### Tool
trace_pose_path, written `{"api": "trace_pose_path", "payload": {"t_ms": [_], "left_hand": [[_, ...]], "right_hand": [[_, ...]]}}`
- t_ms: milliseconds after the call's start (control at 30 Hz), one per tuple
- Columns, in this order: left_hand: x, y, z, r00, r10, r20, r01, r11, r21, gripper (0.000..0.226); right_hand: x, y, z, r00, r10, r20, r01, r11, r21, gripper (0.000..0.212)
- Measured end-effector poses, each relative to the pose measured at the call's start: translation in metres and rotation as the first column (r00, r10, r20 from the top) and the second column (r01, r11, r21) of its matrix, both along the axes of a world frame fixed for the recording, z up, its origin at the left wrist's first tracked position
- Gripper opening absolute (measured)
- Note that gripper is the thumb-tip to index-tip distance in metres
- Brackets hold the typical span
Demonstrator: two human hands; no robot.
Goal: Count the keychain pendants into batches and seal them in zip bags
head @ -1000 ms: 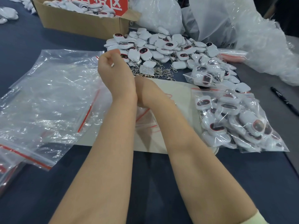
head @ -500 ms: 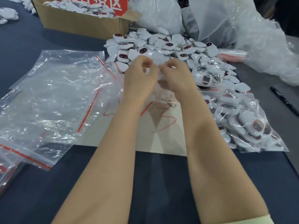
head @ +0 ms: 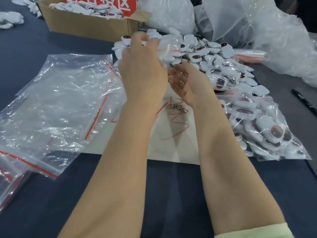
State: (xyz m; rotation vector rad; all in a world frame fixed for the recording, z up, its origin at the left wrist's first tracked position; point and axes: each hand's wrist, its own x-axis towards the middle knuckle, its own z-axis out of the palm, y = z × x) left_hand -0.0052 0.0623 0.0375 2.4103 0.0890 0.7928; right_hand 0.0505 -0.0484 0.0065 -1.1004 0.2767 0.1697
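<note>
Left hand [head: 142, 71] pinches what looks like a clear bag [head: 169, 49], blurred, at the near edge of the pendants [head: 200, 54]; right hand [head: 187, 83] slack, palm up, holding nothing. Pendants lie just beyond and to the right of my right hand, so it is the nearer one for scooping. Red sign [head: 109, 4] in the box [head: 85, 24] reads in part "格区".

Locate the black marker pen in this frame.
In the head view, the black marker pen lies at the far right edge of the frame, just right of the filled zip bag of pendants.
</note>
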Motion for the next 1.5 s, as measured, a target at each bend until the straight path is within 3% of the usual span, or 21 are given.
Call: {"api": "trace_pose_path", "payload": {"t_ms": [67, 133, 233, 300, 367, 467, 567, 733, 833, 933, 1033, 1100, 1167, 1200, 1267, 1300, 1333, 1400, 1500], "left_hand": [[-0.006, 0.007, 0.008, 0.989, 0.113, -0.098, -0.105, 0.991, 0.087, 0.042], [-0.011, 0.011, 0.012, 0.958, 0.164, -0.234, -0.125, 0.977, 0.171, 0.046], [-0.016, 0.007, 0.008, 0.905, 0.099, -0.413, -0.008, 0.976, 0.216, 0.062], [-0.014, 0.000, -0.002, 0.866, 0.021, -0.499, 0.102, 0.970, 0.219, 0.055], [-0.011, -0.002, -0.011, 0.877, -0.058, -0.477, 0.137, 0.982, 0.132, 0.044], [-0.004, -0.001, -0.015, 0.943, -0.076, -0.325, 0.073, 0.997, -0.021, 0.031], [0.002, -0.005, -0.020, 0.936, -0.134, -0.326, 0.108, 0.989, -0.096, 0.034], [0.004, -0.009, -0.037, 0.917, -0.152, -0.369, 0.063, 0.968, -0.243, 0.030], [0.003, -0.008, -0.036, 0.932, -0.117, -0.343, 0.027, 0.966, -0.256, 0.034], [0.000, -0.005, -0.027, 0.962, -0.078, -0.264, 0.007, 0.966, -0.259, 0.037], [-0.001, -0.001, -0.016, 0.971, -0.073, -0.227, 0.013, 0.966, -0.258, 0.044], [0.000, -0.002, -0.009, 0.952, -0.132, -0.275, 0.069, 0.972, -0.225, 0.044], [0.004, -0.006, -0.003, 0.922, -0.187, -0.339, 0.129, 0.974, -0.189, 0.042], [0.008, -0.008, 0.000, 0.908, -0.205, -0.365, 0.146, 0.972, -0.183, 0.041], [0.020, -0.012, 0.004, 0.889, -0.220, -0.401, 0.160, 0.971, -0.178, 0.042], [0.028, -0.013, 0.006, 0.886, -0.214, -0.411, 0.154, 0.973, -0.175, 0.044], [0.039, -0.012, 0.008, 0.886, -0.197, -0.419, 0.137, 0.976, -0.169, 0.046], [0.066, -0.006, 0.012, 0.895, -0.130, -0.426, 0.073, 0.986, -0.147, 0.048], [0.114, 0.005, 0.015, 0.889, 0.015, -0.457, -0.068, 0.993, -0.100, 0.045]], "right_hand": [[0.001, 0.005, -0.002, 1.000, 0.016, 0.015, -0.013, 0.985, -0.171, 0.016], [-0.003, 0.009, -0.002, 0.999, 0.050, 0.019, -0.045, 0.980, -0.195, 0.019], [-0.009, 0.013, 0.005, 0.964, 0.264, 0.021, -0.259, 0.958, -0.119, 0.043], [-0.013, 0.014, 0.009, 0.893, 0.449, 0.042, -0.443, 0.891, -0.100, 0.060], [-0.016, 0.014, 0.011, 0.864, 0.502, 0.044, -0.494, 0.861, -0.117, 0.062], [-0.018, 0.012, 0.010, 0.900, 0.430, 0.069, -0.425, 0.902, -0.075, 0.036], [-0.016, 0.007, 0.012, 0.916, 0.396, 0.059, -0.389, 0.915, -0.111, 0.022], [-0.013, 0.005, 0.002, 0.931, 0.357, 0.077, -0.313, 0.887, -0.339, 0.020], [-0.011, 0.017, -0.001, 0.924, 0.368, 0.102, -0.285, 0.843, -0.455, 0.003], [-0.011, 0.021, 0.000, 0.913, 0.367, 0.177, -0.247, 0.845, -0.474, 0.017], [-0.016, 0.021, 0.001, 0.897, 0.424, 0.127, -0.341, 0.846, -0.410, 0.035], [-0.015, 0.024, 0.000, 0.907, 0.420, 0.034, -0.341, 0.777, -0.529, 0.036], [-0.013, 0.028, 0.000, 0.909, 0.417, 0.021, -0.277, 0.639, -0.717, 0.034], [-0.016, 0.034, 0.002, 0.894, 0.449, 0.016, -0.302, 0.627, -0.718, 0.036], [-0.018, 0.032, 0.008, 0.874, 0.482, 0.063, -0.196, 0.470, -0.861, 0.038], [-0.012, 0.028, 0.008, 0.875, 0.485, 0.015, -0.172, 0.340, -0.925, 0.038], [-0.002, 0.023, 0.011, 0.884, 0.463, -0.065, -0.223, 0.296, -0.929, 0.038], [0.019, 0.008, 0.018, 0.906, 0.421, -0.047, -0.122, 0.153, -0.981, 0.034], [0.058, 0.007, 0.032, 0.929, 0.371, -0.012, -0.054, 0.104, -0.993, 0.038]]}}
